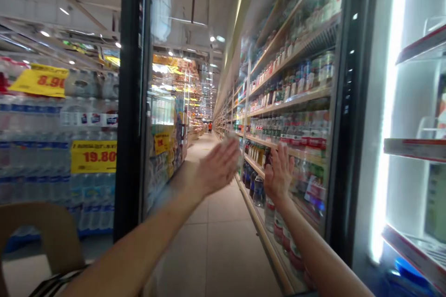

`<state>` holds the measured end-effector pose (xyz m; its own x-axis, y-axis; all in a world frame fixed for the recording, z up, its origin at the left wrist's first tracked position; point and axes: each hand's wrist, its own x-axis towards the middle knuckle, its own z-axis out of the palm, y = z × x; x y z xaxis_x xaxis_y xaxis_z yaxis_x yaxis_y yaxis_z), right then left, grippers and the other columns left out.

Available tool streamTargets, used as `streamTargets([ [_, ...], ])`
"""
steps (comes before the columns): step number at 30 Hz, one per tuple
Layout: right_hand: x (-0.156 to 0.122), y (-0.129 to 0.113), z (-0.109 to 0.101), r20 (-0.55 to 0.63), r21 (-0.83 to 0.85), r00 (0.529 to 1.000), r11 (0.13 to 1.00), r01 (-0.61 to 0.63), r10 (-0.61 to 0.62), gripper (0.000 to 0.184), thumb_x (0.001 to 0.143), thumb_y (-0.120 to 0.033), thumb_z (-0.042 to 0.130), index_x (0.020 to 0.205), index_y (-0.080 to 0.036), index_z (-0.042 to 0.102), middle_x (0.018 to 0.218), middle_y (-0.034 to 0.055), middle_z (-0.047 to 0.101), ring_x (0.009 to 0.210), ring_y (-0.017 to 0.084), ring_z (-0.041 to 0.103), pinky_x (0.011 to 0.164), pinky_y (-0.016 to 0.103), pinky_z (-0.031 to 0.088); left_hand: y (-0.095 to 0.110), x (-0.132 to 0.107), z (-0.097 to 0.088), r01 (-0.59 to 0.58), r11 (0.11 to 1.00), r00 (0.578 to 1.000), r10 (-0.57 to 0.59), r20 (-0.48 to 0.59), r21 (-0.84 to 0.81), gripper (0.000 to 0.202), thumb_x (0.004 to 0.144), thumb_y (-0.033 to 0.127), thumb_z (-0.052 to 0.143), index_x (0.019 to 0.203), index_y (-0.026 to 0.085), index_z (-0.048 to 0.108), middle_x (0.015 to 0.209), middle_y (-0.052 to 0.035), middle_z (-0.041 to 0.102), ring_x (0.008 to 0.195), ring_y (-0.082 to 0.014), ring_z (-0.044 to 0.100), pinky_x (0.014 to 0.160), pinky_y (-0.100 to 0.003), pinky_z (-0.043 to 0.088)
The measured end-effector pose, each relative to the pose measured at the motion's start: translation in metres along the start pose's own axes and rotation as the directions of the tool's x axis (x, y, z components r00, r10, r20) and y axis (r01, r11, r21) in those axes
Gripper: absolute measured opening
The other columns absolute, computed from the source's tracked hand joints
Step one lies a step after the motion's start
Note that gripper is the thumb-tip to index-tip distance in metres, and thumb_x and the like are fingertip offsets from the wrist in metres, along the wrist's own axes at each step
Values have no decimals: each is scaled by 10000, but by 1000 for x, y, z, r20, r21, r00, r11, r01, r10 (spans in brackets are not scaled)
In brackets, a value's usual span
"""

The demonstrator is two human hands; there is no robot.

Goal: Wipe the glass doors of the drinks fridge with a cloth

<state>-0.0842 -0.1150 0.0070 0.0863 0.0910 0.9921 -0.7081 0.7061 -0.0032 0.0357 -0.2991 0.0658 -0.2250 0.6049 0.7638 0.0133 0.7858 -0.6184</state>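
Both my arms reach forward in a supermarket aisle beside a fridge. My right hand [279, 170] is open, its fingers spread flat against the glass of the fridge door [313, 79], behind which drinks bottles stand on shelves. My left hand [219, 165] is raised to the left of it, fingers stretched out together and blurred by motion; something pale shows at its fingertips, and I cannot tell what it is. A second glass door [163, 55] with a black frame stands at my left.
Open lit fridge shelves [414, 148] are at the far right. Stacked water bottles with yellow price signs [93, 156] fill the left. A brown cardboard piece [38, 236] sits at the lower left. The tiled aisle [216, 232] runs ahead, with a person in orange far off.
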Motion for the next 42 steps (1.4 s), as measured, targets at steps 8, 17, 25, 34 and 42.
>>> streamTargets([
  [8, 0, -2, 2, -20, -23, 1000, 1000, -10, 10, 504, 910, -262, 334, 1411, -206, 328, 1433, 124, 405, 1379, 239, 277, 1108, 487, 198, -24, -18, -19, -74, 994, 996, 69, 64, 80, 643, 821, 267, 457, 1414, 125, 253, 1513, -109, 245, 1419, -225, 111, 1151, -391, 169],
  [17, 0, -3, 4, -48, -41, 999, 999, 11, -13, 487, 900, -250, 358, 1382, -184, 377, 1423, 140, 416, 1373, 247, 290, 1101, 490, 217, -63, -64, -47, 358, 915, 930, -332, -160, 187, 640, 839, 229, 459, 1429, 158, 221, 1549, -112, 77, 1424, -258, 47, 1129, -461, 203],
  [25, -2, -2, 5, -47, -34, 999, 999, 18, -20, 479, 905, -246, 356, 1382, -208, 378, 1434, 122, 407, 1372, 241, 295, 1102, 482, 224, -29, -112, -38, -59, 992, 995, 50, 85, 111, 555, 842, 319, 470, 1369, 184, 365, 1530, -59, 195, 1422, -195, 95, 1159, -363, 126],
  [34, -2, -2, 3, -55, -22, 998, 999, 27, -28, 482, 909, -243, 364, 1391, -220, 365, 1443, 121, 394, 1375, 235, 288, 1104, 472, 225, -18, -148, -46, -384, 923, 890, 377, 258, -24, 507, 827, 356, 475, 1319, 238, 444, 1494, 10, 293, 1414, -167, 146, 1167, -349, 79],
  [42, -3, -2, 4, -50, -18, 999, 1000, 3, -4, 481, 897, -229, 357, 1377, -217, 386, 1440, 117, 398, 1374, 238, 290, 1103, 485, 221, -28, -116, -38, 72, 987, 993, -84, 78, 145, 567, 831, 345, 491, 1356, 151, 396, 1462, -105, 355, 1421, -221, 102, 1148, -413, 135],
])
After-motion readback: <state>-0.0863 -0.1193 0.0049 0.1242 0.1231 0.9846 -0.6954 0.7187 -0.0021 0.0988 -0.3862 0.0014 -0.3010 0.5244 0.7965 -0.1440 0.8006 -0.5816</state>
